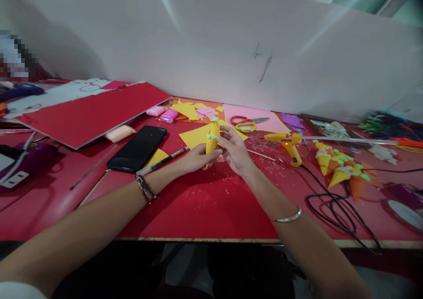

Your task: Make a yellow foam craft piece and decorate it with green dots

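A small yellow paper cone (210, 147), point down, is held above the red table. Light green dots run round its middle, and one more green piece tops its narrow upper end. My left hand (197, 156) is closed round the cone's lower part, thumb across its front. Fingers of my right hand (234, 148) curl against the cone's right side near the green dots; their tips are partly hidden. Behind the cone lies a yellow paper sheet (191, 136). A pen (168, 159) lies beside my left wrist, next to a black phone (138, 148).
A yellow glue gun (287, 144) with a lit orange light stands right, its black cord (330, 197) looped on the table. Several decorated cones (325, 160) lie beyond it. Scissors (247, 122) rest on pink paper (264, 114). A red board (99, 112) leans at left.
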Demonstrator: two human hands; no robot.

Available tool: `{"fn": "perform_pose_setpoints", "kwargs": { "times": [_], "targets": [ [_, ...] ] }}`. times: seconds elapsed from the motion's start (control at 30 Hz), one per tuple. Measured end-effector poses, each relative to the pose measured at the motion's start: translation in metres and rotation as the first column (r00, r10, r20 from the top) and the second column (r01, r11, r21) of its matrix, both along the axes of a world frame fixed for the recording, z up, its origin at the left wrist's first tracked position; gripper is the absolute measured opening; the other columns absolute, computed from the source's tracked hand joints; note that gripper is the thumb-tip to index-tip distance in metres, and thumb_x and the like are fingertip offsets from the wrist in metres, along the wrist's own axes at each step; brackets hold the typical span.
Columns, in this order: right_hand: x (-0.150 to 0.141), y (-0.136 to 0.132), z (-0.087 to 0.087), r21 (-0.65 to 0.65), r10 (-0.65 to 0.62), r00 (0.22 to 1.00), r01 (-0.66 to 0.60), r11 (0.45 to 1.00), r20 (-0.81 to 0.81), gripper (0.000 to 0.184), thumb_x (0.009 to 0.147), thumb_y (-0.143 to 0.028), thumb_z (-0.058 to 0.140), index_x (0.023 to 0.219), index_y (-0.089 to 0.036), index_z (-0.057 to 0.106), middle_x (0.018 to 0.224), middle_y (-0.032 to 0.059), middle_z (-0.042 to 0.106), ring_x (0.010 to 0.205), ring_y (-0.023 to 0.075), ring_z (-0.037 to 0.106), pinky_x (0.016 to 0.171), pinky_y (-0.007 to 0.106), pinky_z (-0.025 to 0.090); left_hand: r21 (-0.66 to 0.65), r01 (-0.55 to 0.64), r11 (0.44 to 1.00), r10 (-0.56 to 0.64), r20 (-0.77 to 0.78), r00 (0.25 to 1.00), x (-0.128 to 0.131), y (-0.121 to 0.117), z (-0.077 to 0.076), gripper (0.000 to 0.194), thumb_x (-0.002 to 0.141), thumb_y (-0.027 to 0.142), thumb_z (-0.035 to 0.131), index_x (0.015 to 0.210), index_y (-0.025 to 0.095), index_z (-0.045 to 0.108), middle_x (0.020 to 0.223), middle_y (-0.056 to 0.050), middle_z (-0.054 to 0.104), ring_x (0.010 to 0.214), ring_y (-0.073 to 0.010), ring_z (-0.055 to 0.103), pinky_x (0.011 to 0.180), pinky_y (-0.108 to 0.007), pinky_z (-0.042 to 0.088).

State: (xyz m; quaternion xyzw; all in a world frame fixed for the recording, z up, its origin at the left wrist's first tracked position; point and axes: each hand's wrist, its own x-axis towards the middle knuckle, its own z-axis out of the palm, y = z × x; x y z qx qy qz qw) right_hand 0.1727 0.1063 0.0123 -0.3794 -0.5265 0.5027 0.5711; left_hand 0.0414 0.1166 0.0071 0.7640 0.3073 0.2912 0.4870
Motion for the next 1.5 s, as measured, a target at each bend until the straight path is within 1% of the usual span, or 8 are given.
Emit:
{"fn": "perform_pose_setpoints", "kwargs": {
  "times": [0.23,0.33,0.5,0.77,0.93,1.13,1.27,1.5],
  "targets": [
    [0.016,0.012,-0.004,0.047,-0.011,0.998,0.013,0.999,-0.056,0.029,0.077,-0.045,0.042,0.095,-0.023,0.049,0.083,0.0004,0.059,0.075,0.012,0.058,0.074,0.029,0.047,-0.043,-0.004,0.999,0.006,0.053,0.999,0.001,-0.001,0.0,0.038,0.082,0.04,0.042,0.053,0.015,0.042,0.044,0.005,0.042,0.038,-0.0038,0.039,0.041,-0.017,0.032],
    [0.026,0.018,-0.008,0.055,-0.143,0.982,0.137,0.989,0.125,0.017,0.074,-0.033,0.046,0.082,-0.02,0.053,0.07,-0.0021,0.056,0.064,0.0098,0.056,0.069,0.027,0.046,-0.047,-0.089,0.995,0.093,0.08,0.992,0.002,0.001,0.0,0.04,0.082,0.04,0.04,0.05,0.015,0.04,0.041,0.005,0.04,0.037,-0.0037,0.038,0.041,-0.016,0.031],
    [0.031,0.02,-0.016,0.128,-0.149,0.769,0.087,0.988,0.622,0.02,0.062,-0.009,0.042,0.068,-0.017,0.059,0.062,-0.0021,0.057,0.056,0.0093,0.051,0.058,0.023,0.042,-0.075,-0.277,0.958,0.281,0.049,0.959,0.003,0.004,0.0,0.037,0.08,0.039,0.042,0.051,0.016,0.038,0.038,0.006,0.037,0.035,-0.0043,0.035,0.038,-0.017,0.029],
    [0.034,0.013,-0.009,0.131,-0.146,0.62,0.07,0.989,0.771,0.012,0.057,-0.009,0.049,0.064,-0.017,0.056,0.061,-0.0006,0.057,0.057,0.0112,0.052,0.056,0.024,0.041,-0.108,-0.278,0.954,0.282,0.026,0.959,0.002,0.005,0.0,0.042,0.082,0.04,0.039,0.047,0.016,0.038,0.035,0.005,0.038,0.034,-0.005,0.036,0.04,-0.018,0.03],
    [0.041,0.013,-0.007,0.029,0.032,0.635,-0.086,0.996,0.772,0.01,0.06,-0.013,0.052,0.067,-0.016,0.058,0.062,-0.0004,0.059,0.057,0.0112,0.054,0.054,0.023,0.041,-0.157,-0.283,0.946,0.293,0.041,0.955,0.002,0.007,-0.002,0.042,0.081,0.042,0.039,0.048,0.016,0.039,0.038,0.004,0.039,0.036,-0.0053,0.037,0.04,-0.018,0.03],
    [0.049,0.014,-0.002,0.022,0.106,0.611,-0.198,0.98,0.784,0.006,0.063,-0.017,0.056,0.065,-0.015,0.062,0.065,-0.0002,0.056,0.059,0.0099,0.052,0.058,0.023,0.04,-0.263,-0.303,0.916,0.336,0.088,0.938,0.006,0.007,-0.001,0.033,0.082,0.035,0.041,0.055,0.017,0.038,0.04,0.006,0.038,0.037,-0.0055,0.042,0.042,-0.017,0.033],
    [0.048,0.016,-0.006,0.047,0.08,0.661,-0.172,0.984,0.746,0.017,0.064,-0.02,0.061,0.079,-0.015,0.067,0.073,0.0001,0.053,0.062,0.0089,0.05,0.06,0.023,0.039,-0.316,-0.293,0.902,0.344,0.117,0.932,0.006,0.007,-0.001,0.033,0.081,0.036,0.044,0.055,0.017,0.039,0.041,0.006,0.038,0.041,-0.0071,0.048,0.045,-0.018,0.036],
    [0.044,0.017,-0.01,-0.012,0.188,0.642,-0.268,0.963,0.744,0.025,0.063,-0.027,0.066,0.086,-0.016,0.067,0.077,0.0002,0.05,0.065,0.0083,0.047,0.06,0.022,0.038,-0.287,-0.328,0.9,0.358,0.06,0.932,0.006,0.006,0.001,0.037,0.081,0.037,0.042,0.05,0.016,0.039,0.042,0.004,0.044,0.046,-0.0088,0.051,0.049,-0.019,0.037]
  ]
}}
